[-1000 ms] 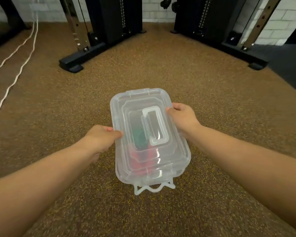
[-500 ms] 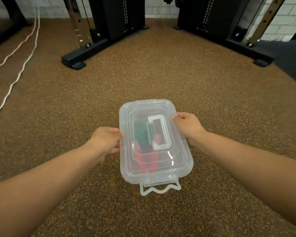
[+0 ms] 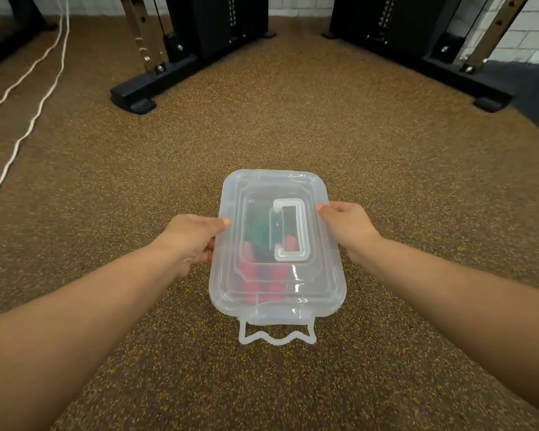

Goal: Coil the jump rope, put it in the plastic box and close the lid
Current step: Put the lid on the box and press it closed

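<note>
Speckled gym floor (image 3: 293, 119); both hands' grip holds the lidded clear plastic box (image 3: 231, 290), red-green rope (image 3: 255, 241) inside.

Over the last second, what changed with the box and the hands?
The clear plastic box came down to the speckled brown floor, its long sides squaring up with the view. Both hands, left and right, kept their side grip; lid on, front latch still hanging open.

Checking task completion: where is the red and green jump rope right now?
In the head view, the red and green jump rope lies inside the clear plastic box, under its lid, between the left hand and right hand.
</note>
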A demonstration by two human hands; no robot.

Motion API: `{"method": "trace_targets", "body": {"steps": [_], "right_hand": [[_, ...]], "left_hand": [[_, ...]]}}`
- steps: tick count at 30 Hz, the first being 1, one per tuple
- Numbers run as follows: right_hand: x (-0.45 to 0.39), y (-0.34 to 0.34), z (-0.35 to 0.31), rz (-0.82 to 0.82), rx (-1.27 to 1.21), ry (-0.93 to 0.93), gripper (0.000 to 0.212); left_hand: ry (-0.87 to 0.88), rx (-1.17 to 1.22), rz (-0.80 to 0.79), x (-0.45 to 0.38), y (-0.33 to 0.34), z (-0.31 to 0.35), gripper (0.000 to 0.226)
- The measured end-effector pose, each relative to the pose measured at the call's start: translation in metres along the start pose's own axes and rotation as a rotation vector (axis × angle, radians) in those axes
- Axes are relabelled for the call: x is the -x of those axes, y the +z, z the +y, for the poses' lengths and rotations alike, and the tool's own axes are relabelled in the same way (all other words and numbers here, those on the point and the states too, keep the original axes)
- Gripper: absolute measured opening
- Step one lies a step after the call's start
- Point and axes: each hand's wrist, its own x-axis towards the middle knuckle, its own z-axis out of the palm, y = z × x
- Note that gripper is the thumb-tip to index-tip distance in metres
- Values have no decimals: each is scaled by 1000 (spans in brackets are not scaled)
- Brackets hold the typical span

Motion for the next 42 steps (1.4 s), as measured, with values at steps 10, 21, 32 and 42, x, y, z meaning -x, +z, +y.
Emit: {"method": "trace_targets", "body": {"steps": [10,21,32,42], "right_hand": [[-1,5,4,-33,7,-25,21],[-8,-6,3,-111,-23,5,15],[-75,10,-17,-163,-113,209,60],[-112,11,-16,-406,-203,159,71]], "left_hand": [[-51,-79,-102,-5,-9,-6,23],[-58,-164,-139,-18,-13,-7,29],[394,-592,149,-74,38,35,52],[466,-731,218,-97,55,33,57]]}}
